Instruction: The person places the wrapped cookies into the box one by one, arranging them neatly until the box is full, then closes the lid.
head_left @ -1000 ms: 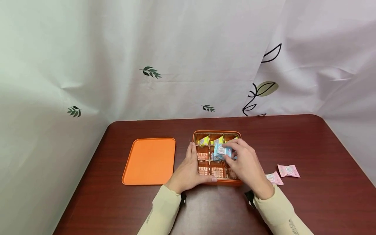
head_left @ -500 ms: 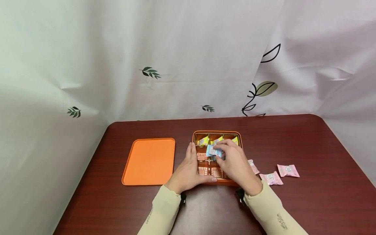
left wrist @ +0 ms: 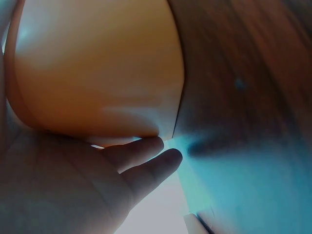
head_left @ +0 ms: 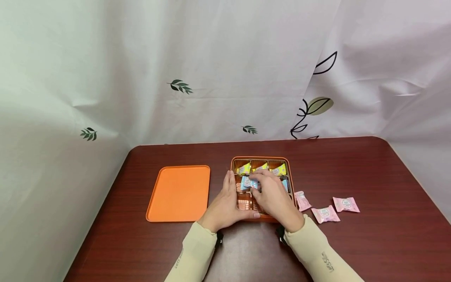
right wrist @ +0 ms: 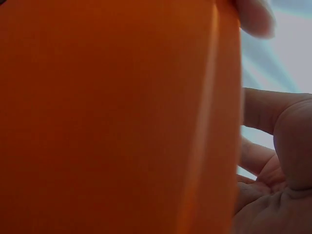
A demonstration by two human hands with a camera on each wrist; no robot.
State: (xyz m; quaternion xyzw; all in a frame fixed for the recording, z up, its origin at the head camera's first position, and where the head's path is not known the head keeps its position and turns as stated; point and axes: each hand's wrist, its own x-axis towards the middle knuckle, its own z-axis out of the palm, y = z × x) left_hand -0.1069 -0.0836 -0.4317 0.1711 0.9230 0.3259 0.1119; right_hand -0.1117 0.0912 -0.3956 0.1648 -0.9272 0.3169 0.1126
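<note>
My right hand (head_left: 273,196) pinches a blue-wrapped candy (head_left: 248,182) between thumb and fingers, over the middle row's left compartment of an orange box (head_left: 269,219). The box has a divided brown plastic insert. Along its left side lie the straight fingers of my left hand (head_left: 225,207), the thumb reaching over the front rim. Yellow-wrapped candies (head_left: 279,170) sit in the back row, and another blue candy (head_left: 285,185) shows at the middle row's right. The right hand covers the middle compartment. In the right wrist view, the orange box wall (right wrist: 112,117) hides part of that hand.
An orange lid (head_left: 179,194) lies flat to the left of the box. Right of the box are three pink-wrapped candies, the nearest one (head_left: 302,201) by its side, another (head_left: 325,214) and the farthest (head_left: 346,205). A patterned curtain (head_left: 218,70) hangs behind the table (head_left: 380,176).
The right hand has moved left with the blue candy, from above the middle compartment to the left one. More of the pink candies has come into sight. The left hand has stayed still.
</note>
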